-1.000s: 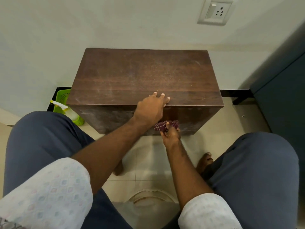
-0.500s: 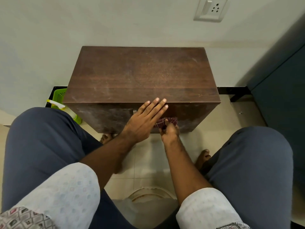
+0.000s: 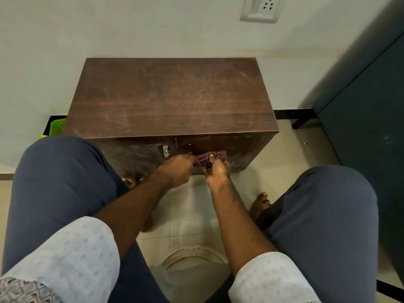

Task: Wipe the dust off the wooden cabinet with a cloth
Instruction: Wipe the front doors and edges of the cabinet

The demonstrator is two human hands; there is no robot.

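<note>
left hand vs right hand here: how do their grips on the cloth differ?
The left hand comes at the cloth from the side and pinches its left end; the right hand comes from below, thumb up on it. The left hand sits just under the metal latch; the right hand is further right. Shared: both hold the bunched cloth at the cabinet front.

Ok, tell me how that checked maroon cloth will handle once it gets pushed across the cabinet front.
The cloth is bunched and creased between the left hand and right hand, so it is probably floppy and light. Being soft fabric, it will likely crumple rather than slide flat across the cabinet unless pressed.
</note>
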